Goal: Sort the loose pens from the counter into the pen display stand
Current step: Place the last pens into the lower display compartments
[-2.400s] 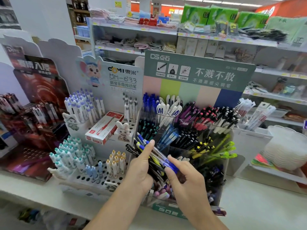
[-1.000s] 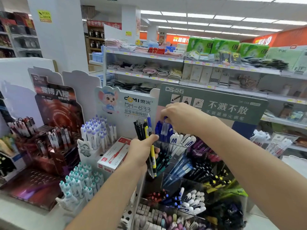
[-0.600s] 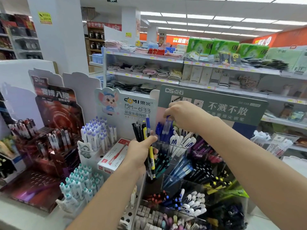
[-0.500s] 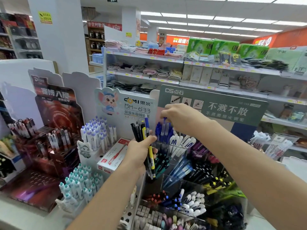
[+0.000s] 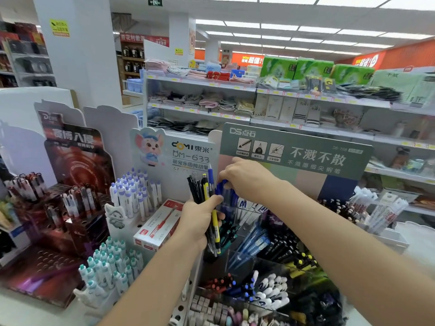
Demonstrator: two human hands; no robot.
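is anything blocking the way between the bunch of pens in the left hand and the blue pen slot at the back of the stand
Mostly the right hand, which is reaching down into the blue pens just behind the bunch of pens gripped by the left hand. Nothing else visibly stands between them.

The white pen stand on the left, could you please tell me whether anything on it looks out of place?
Yes: a red-and-white pen box lies tilted across the holes of the white pen stand, among upright pens. It looks merely set down there, not slotted.

Left grip (image 5: 200,222) clenched (fingers curled); right grip (image 5: 247,180) pinching, arm outstretched.
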